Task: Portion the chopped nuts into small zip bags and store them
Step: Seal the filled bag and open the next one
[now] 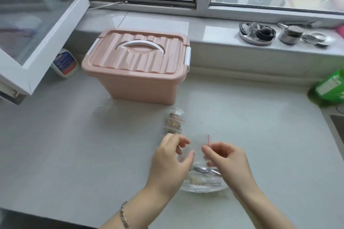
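Fingers of left hand (173, 156) and right hand (227, 160) pinched the seemingly limp, slippery zip bag (198, 143) by its mouth edges above the bowl (202, 189).

Window sill (214, 29) is running along the far side, grey and glossy. A round metal tray (256, 43) is sitting on the sill toward its right end, holding a black knob-like item (265, 32); other contents unclear. A small metal cup (290, 35) is standing on the sill just right of the tray, with a shiny metal lid (320, 39) lying further right. An open window sash (37, 24) is hanging inward over the sill's left end. A white bottle (65, 63) with a blue-and-red label is standing on the tabletop (74, 135) below that end. A green bottle (329, 87) is leaning below the sill's right end.
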A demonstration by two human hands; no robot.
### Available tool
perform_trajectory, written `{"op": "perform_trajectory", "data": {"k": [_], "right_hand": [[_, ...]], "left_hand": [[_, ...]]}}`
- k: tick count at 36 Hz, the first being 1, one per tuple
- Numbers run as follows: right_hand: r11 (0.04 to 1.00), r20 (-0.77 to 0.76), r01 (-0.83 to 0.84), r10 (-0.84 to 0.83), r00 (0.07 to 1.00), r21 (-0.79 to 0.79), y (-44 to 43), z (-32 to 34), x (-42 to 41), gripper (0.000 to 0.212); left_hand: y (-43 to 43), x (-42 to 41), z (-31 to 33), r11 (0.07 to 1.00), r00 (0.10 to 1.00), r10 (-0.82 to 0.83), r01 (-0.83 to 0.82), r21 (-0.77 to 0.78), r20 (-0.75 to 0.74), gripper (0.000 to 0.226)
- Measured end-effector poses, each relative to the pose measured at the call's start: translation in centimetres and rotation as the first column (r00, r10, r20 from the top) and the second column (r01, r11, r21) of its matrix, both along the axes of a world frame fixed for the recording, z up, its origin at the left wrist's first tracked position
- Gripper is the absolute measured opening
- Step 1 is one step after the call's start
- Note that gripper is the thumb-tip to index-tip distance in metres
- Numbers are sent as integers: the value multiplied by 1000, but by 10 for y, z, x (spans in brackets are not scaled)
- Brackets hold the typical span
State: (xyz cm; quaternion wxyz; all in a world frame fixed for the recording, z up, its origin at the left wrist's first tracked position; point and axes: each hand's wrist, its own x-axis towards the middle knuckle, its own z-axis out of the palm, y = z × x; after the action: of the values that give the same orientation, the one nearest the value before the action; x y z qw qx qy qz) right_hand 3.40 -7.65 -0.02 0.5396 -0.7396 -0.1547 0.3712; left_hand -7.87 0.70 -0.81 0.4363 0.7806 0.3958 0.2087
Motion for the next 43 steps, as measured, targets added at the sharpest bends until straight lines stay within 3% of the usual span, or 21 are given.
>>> {"op": "perform_trajectory", "data": {"k": [6, 11, 16, 24, 34, 43], "right_hand": [[995, 7, -13, 13, 1000, 97, -35, 10, 0, 23], [989, 12, -56, 55, 998, 136, -55, 14, 2, 21], [977, 31, -81, 77, 997, 198, -64, 13, 1, 35], [977, 11, -71, 70, 997, 201, -66, 12, 4, 25], [980, 56, -95, 86, 995, 173, -67, 12, 3, 36], [999, 291, -45, 37, 956, 21, -63, 4, -4, 35]], "left_hand": [[-41, 28, 20, 941, 993, -20, 59, -334, 118, 7], [-53, 34, 23, 885, 985, 57, 26, -466, 163, 10], [-56, 34, 18, 845, 989, 71, 9, -534, 129, 6], [-56, 31, 19, 820, 988, 61, 30, -572, 140, 7], [-56, 28, 18, 815, 988, 64, 29, -579, 140, 10], [-63, 29, 12, 881, 997, 40, -2, -472, 71, 28]]}}
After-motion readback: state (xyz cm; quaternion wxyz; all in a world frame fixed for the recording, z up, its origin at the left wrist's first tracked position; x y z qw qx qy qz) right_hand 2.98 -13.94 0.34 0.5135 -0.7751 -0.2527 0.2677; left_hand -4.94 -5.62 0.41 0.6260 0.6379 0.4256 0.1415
